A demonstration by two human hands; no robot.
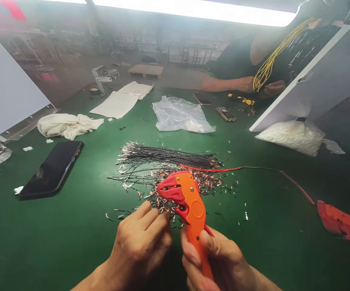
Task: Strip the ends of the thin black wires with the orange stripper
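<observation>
My right hand point(220, 258) is wrapped round the handle of an orange and red wire stripper point(192, 202), whose red jaws point up and to the left. Just left of the tool, my left hand point(146, 234) is closed with its fingers curled; what they hold, if anything, is hidden. Behind both hands lies a heap of short wire scraps and stripped ends point(205, 182), partly covered by the tool. Beyond it is a bundle of black wires point(168, 155) with silvery terminals at the left end.
A black phone point(53, 169) lies at left near a white cloth point(68, 124). Paper sheets point(117, 103), a clear plastic bag point(182, 115) and a full white bag point(293, 135) lie farther back. A red strip point(238, 167) runs right. Across the table a person handles yellow wires point(268, 60).
</observation>
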